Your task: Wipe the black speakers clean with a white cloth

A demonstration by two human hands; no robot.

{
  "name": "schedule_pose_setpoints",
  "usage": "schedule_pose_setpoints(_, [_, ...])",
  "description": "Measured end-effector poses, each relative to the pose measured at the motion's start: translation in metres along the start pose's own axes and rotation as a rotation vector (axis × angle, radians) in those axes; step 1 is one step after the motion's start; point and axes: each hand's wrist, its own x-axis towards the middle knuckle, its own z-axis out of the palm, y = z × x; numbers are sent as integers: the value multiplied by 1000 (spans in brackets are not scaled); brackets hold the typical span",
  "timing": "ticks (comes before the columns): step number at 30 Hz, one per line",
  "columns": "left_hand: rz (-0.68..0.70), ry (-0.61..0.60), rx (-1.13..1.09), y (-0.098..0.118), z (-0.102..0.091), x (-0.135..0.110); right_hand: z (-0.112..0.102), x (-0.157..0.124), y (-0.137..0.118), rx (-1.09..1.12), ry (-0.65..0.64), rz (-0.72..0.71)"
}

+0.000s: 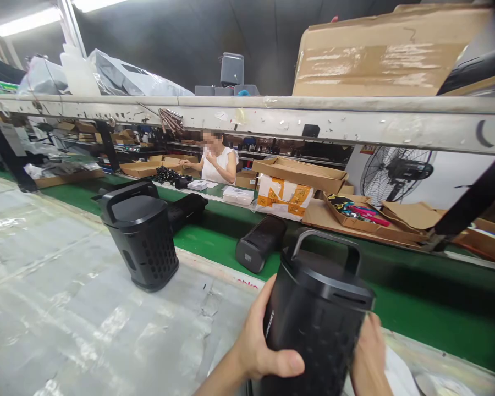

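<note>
Between both hands [264,349], black speaker [313,319], cardboard tray [379,234]

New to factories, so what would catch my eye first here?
A black portable speaker with a carrying handle dominates the bottom centre, gripped between the person's left hand and right hand. A matching speaker stands on the bench to its left, and a pedestal fan stands at far right.

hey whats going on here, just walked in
A person is holding a black portable speaker by its perforated body, with their left hand and right hand on either side. A similar speaker stands on the grey-covered bench, and another speaker lies on its side on the green conveyor belt. Across the belt, a co-worker sits near cardboard boxes.
</note>
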Motion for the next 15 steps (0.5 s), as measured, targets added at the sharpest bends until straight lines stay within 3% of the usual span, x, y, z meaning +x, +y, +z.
schedule_pose_setpoints(2, [20, -12, 8, -2, -2, 1, -15, 0, 9, -194, 143, 112])
schedule_pose_setpoints(4, [41, -14, 10, -5, -4, 1, -22, -5, 17, -331, 186, 186])
schedule_pose_setpoints(8, [81, 28, 13, -9, -6, 1, -13, -7, 14, -365, 24, 117])
schedule_pose_setpoints(10, [102, 48, 5, -10, -8, 1, -8, -4, -4, -307, -17, 92])
schedule_pose_setpoints(12, [107, 52, -4, -12, -12, 1, -7, -9, -35, -252, 23, 92])
schedule_pose_setpoints(15, [94, 38, -21, -13, -15, 2, -6, -35, -96, -141, 244, 152])
